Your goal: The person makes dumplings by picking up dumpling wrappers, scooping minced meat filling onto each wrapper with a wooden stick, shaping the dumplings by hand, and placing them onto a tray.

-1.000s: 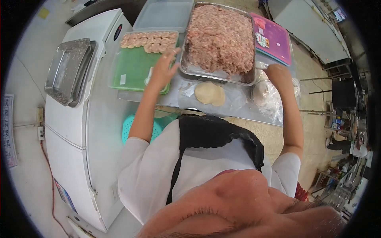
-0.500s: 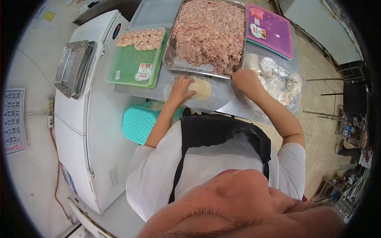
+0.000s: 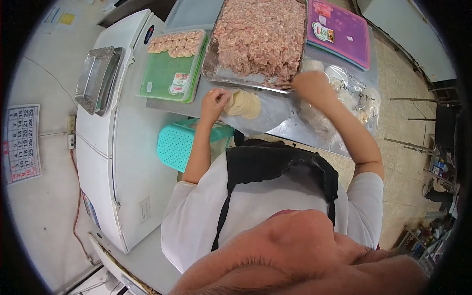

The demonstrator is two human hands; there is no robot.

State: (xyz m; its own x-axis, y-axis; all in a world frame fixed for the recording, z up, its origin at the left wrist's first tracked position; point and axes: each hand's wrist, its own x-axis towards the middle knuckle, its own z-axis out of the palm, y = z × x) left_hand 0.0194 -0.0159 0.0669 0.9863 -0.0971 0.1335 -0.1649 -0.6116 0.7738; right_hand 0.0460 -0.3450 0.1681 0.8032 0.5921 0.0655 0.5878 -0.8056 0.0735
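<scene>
My left hand [image 3: 215, 104] has its thumb and fingers pinched together at the left edge of several thin, overlapping dough rounds [image 3: 245, 104]. The rounds lie on a clear plastic sheet [image 3: 265, 119]. My right hand [image 3: 309, 86] is at the lower right corner of a metal tray [image 3: 211, 68] heaped with ground meat [image 3: 260, 37]; its fingertips are hidden from view. Close to my right wrist lies a clear bag [image 3: 339, 108] of pale round pieces with writing on it.
Left of the tray is a green-bottomed container [image 3: 164, 69] with rows of small filled pieces at its far end. Purple lids [image 3: 344, 34] are stacked right. A turquoise basket [image 3: 174, 145] sits below the table edge. A white refrigerator [image 3: 142, 123] holds metal trays [image 3: 98, 81].
My left hand came from the green container to the dough rounds, which now look fanned out. My right hand moved from the bag to the meat tray's corner. The view has shifted.
</scene>
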